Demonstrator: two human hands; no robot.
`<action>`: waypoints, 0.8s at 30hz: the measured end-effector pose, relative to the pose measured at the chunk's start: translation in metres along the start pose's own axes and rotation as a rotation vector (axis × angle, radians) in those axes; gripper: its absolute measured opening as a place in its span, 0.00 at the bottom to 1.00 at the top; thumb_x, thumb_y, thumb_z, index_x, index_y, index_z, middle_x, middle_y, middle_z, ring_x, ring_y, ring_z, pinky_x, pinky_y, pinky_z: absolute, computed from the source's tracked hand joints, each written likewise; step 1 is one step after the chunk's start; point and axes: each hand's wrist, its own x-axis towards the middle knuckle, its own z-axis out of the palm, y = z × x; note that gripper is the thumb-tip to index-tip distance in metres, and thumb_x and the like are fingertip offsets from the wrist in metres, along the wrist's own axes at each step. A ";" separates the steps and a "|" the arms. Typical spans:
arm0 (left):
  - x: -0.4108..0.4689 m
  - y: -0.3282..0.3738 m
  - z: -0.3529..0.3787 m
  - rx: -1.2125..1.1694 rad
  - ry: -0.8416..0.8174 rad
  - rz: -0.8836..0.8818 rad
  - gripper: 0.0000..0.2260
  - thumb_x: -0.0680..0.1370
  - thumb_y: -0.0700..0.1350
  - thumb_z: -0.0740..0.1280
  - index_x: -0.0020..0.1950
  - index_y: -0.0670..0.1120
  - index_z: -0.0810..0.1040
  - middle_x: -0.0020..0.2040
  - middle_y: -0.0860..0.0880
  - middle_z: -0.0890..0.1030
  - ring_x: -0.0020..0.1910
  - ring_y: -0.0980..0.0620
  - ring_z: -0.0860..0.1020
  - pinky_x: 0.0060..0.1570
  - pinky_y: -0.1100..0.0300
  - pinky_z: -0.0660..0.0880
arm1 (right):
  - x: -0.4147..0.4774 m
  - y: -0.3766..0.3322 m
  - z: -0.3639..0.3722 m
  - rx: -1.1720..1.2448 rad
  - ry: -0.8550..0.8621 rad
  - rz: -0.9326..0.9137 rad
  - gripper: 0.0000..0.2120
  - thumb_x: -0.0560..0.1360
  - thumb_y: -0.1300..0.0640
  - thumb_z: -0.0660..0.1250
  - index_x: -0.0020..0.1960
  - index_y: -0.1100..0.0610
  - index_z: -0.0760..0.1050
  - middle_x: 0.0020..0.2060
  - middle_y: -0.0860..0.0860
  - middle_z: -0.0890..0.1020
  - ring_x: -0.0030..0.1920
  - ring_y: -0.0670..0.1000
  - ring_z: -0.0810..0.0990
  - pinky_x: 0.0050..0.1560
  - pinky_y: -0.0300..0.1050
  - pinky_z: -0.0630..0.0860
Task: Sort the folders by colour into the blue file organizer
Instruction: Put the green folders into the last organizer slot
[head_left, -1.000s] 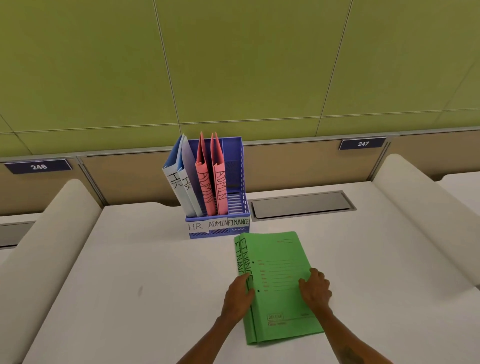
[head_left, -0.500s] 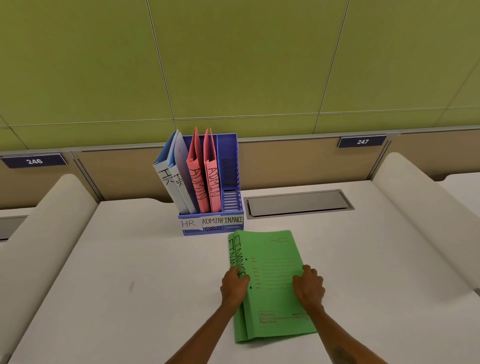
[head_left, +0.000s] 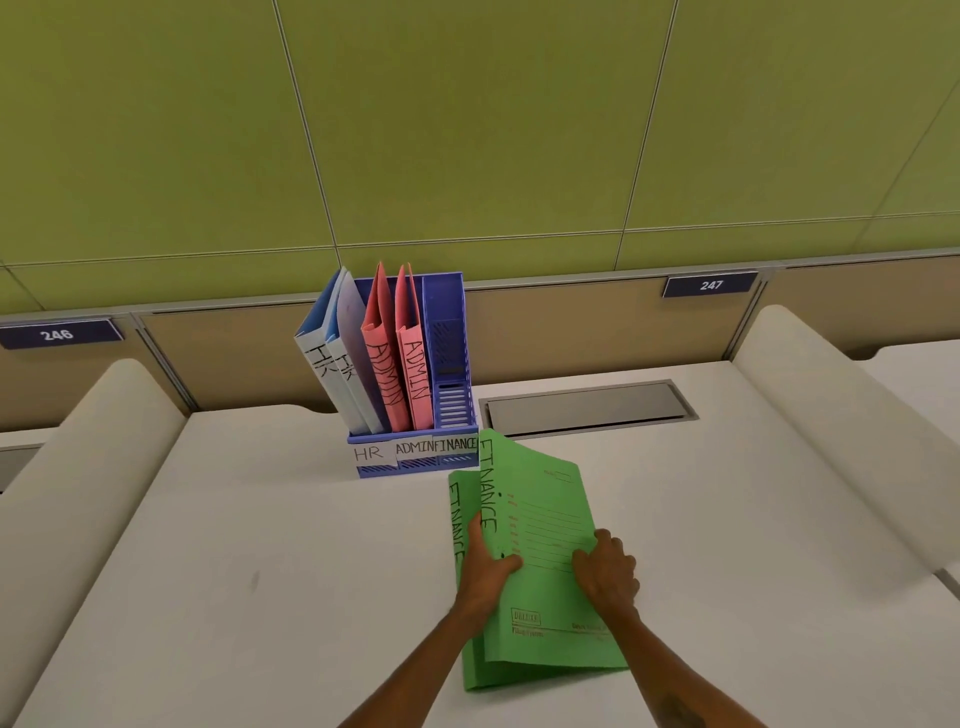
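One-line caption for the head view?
Left hand and right hand hold the top green folder above a second folder; the organizer has its FINANCE slot empty.

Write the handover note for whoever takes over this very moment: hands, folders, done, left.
Left hand grips the top green folder at its spine; right hand holds its right edge.
Second green folder lies under it on the desk.
Done: two blue folders in HR, two pink folders in ADMIN of the blue file organizer.
Left: both green folders into the empty FINANCE slot.
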 end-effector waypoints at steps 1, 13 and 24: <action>0.000 0.003 0.000 0.000 -0.004 0.008 0.39 0.71 0.33 0.70 0.74 0.56 0.55 0.65 0.48 0.75 0.55 0.47 0.80 0.48 0.47 0.82 | -0.001 -0.002 -0.002 0.008 0.000 0.013 0.21 0.76 0.51 0.60 0.68 0.56 0.65 0.62 0.55 0.72 0.62 0.59 0.70 0.62 0.60 0.69; -0.002 0.075 -0.001 0.160 0.011 0.296 0.23 0.74 0.39 0.68 0.66 0.53 0.66 0.54 0.52 0.81 0.45 0.56 0.83 0.42 0.56 0.83 | -0.041 -0.143 -0.068 0.080 0.357 -0.282 0.29 0.79 0.36 0.48 0.71 0.53 0.65 0.65 0.54 0.75 0.60 0.59 0.75 0.60 0.59 0.69; -0.016 0.109 -0.013 0.565 0.322 0.666 0.25 0.77 0.49 0.68 0.71 0.55 0.62 0.51 0.54 0.82 0.42 0.56 0.82 0.41 0.61 0.81 | -0.101 -0.215 -0.104 0.230 0.220 -0.368 0.24 0.75 0.39 0.61 0.65 0.50 0.69 0.55 0.51 0.81 0.53 0.56 0.80 0.56 0.53 0.76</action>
